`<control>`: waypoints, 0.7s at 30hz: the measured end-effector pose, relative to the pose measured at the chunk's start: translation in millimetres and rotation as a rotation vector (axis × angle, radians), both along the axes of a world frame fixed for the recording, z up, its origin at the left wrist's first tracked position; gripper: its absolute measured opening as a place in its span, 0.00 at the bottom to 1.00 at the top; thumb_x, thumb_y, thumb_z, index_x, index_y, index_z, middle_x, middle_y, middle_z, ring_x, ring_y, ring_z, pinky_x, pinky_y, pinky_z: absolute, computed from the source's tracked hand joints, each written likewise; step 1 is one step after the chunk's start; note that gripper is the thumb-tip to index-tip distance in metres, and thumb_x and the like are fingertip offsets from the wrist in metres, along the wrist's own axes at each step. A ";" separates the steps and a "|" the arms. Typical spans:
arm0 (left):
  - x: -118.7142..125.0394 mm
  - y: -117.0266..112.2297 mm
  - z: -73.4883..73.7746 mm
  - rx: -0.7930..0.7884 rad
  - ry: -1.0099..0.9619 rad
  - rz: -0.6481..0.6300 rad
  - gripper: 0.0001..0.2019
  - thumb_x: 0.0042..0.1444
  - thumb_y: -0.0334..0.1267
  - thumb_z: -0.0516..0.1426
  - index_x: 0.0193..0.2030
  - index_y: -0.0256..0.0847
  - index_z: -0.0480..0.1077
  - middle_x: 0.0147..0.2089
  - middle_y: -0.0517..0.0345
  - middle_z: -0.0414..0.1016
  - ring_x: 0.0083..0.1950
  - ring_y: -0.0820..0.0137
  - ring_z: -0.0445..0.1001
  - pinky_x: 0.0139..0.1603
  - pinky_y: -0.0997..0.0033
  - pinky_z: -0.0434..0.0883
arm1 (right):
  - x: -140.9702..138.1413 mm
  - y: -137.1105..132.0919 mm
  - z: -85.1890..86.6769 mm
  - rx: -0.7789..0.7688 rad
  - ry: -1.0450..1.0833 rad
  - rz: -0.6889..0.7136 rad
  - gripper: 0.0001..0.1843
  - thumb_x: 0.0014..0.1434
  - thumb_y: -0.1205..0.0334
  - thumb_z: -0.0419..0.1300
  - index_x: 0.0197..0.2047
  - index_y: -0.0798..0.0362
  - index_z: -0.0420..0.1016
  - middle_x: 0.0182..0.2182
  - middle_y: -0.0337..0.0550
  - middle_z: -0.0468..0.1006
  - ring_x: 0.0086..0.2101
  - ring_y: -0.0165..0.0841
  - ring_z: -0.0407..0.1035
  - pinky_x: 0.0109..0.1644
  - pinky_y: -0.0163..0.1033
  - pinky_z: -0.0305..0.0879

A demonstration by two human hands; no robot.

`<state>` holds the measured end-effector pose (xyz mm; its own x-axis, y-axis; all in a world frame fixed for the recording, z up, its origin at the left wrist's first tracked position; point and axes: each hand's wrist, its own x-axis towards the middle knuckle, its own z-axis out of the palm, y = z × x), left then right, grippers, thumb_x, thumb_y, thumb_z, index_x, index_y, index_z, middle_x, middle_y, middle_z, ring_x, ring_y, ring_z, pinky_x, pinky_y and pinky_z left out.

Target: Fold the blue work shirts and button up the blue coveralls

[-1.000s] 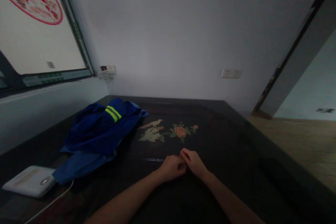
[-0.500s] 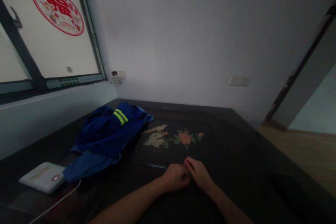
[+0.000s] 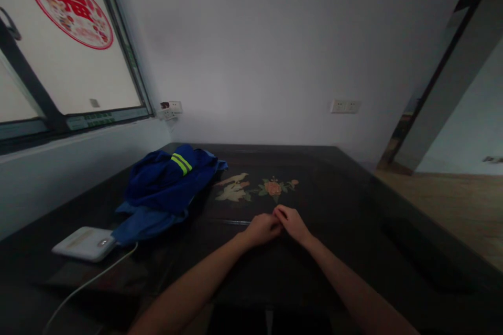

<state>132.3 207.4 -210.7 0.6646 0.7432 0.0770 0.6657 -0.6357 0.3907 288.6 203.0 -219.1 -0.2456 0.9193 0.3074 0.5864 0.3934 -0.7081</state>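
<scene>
My left hand [image 3: 262, 229] rests on the dark tabletop [image 3: 243, 272], its fingers curled into a loose fist. Touching it at the fingertips is my right hand [image 3: 294, 224], also closed, with its fingers bent inward. No object shows in either hand, though the inner fingers are partly hidden. Just beyond the hands lies a painted flower [image 3: 273, 187] with a pale bird [image 3: 232, 192] on the table's surface. To the left, a crumpled blue garment [image 3: 161, 183] with a yellow-green reflective stripe lies in a heap.
A white flat device [image 3: 84, 244] sits at the left beside the garment, with a white cable [image 3: 94, 277] near it. A dark flat object [image 3: 426, 254] lies at the right. Behind the table stands a wall with sockets [image 3: 345, 107]; a window [image 3: 70, 78] is at the left.
The view has tilted down and turned slightly right, so the hands and table appear higher and more of the near edge shows. Both hands keep the same closed, touching pose.
</scene>
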 end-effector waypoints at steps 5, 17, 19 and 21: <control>2.6 -4.0 3.3 -0.059 -0.017 0.048 0.11 0.57 0.40 0.53 0.38 0.42 0.76 0.38 0.51 0.79 0.38 0.66 0.75 0.39 0.73 0.70 | 2.8 6.5 -1.9 -0.006 0.006 0.002 0.15 0.61 0.56 0.48 0.31 0.53 0.71 0.29 0.43 0.76 0.32 0.34 0.69 0.37 0.36 0.60; -40.1 20.4 15.4 -0.009 -0.134 -0.061 0.12 0.59 0.39 0.52 0.41 0.39 0.76 0.36 0.54 0.78 0.34 0.70 0.73 0.36 0.74 0.67 | 3.0 -9.3 -1.4 -0.048 -0.061 0.065 0.19 0.64 0.49 0.46 0.36 0.52 0.72 0.31 0.43 0.77 0.33 0.35 0.70 0.38 0.38 0.61; -66.1 31.3 27.5 0.034 -0.201 0.042 0.12 0.59 0.38 0.52 0.40 0.38 0.75 0.36 0.54 0.78 0.35 0.70 0.74 0.38 0.74 0.68 | 8.9 -13.1 5.2 -0.083 -0.093 0.114 0.17 0.63 0.51 0.49 0.38 0.53 0.73 0.34 0.44 0.77 0.36 0.36 0.70 0.41 0.39 0.62; -101.1 43.4 44.7 0.133 -0.261 0.187 0.12 0.59 0.37 0.51 0.40 0.37 0.75 0.38 0.53 0.78 0.38 0.68 0.74 0.41 0.72 0.69 | 17.6 -17.7 10.1 -0.127 -0.123 0.145 0.16 0.63 0.51 0.50 0.39 0.53 0.74 0.36 0.45 0.77 0.38 0.37 0.70 0.43 0.39 0.63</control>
<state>31.2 250.8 -166.0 0.4629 0.8224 0.3306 0.6638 -0.5688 0.4857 306.2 185.3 -209.0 -0.4065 0.9010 0.1516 0.6149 0.3925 -0.6840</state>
